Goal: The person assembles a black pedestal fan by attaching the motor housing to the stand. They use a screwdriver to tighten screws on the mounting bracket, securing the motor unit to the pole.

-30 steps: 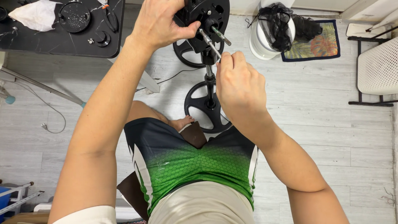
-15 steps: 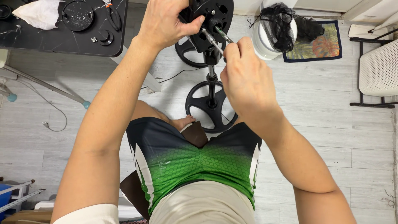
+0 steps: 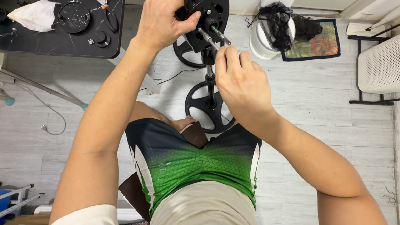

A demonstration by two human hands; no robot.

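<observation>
My left hand (image 3: 163, 23) grips the black round motor housing (image 3: 210, 16) of a standing fan near the top of the view. A metal shaft (image 3: 221, 35) sticks out of the housing's centre. My right hand (image 3: 239, 81) is closed on the handle of a screwdriver whose metal shank (image 3: 207, 38) points into the housing beside the shaft. The fan's pole (image 3: 211, 87) runs down to its round black base (image 3: 208, 110) on the floor, between my knees.
A black table (image 3: 54, 39) at top left carries a cloth, a round black part, pliers and small knobs. Also here: a white bucket with black netting (image 3: 273, 31), a colourful mat (image 3: 321, 41), a white chair (image 3: 379, 66), and a cable on the grey floor (image 3: 54, 121).
My right hand drew in towards the housing with the screwdriver and turned over slightly. My left hand kept its hold on the housing.
</observation>
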